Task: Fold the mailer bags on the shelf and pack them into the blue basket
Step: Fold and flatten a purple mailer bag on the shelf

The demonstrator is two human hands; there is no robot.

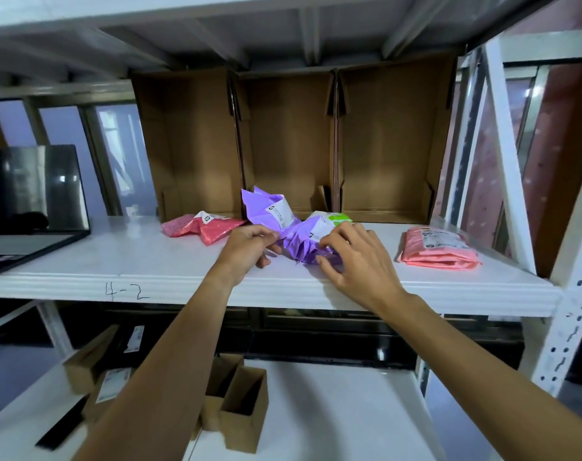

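In the head view both hands are on a crumpled purple mailer bag [284, 227] that lies in the middle of the white shelf [116, 257]: the left hand [249, 249] pinches its left edge between thumb and fingers, and the right hand [352, 257] rests on its right part with fingers bent and a little spread. A crumpled pink mailer bag [203, 226] lies to the left, a green and white bag [331, 218] just behind, and a folded pink bag [439, 249] lies well apart at the right. Three open cardboard boxes [286, 138] stand at the back.
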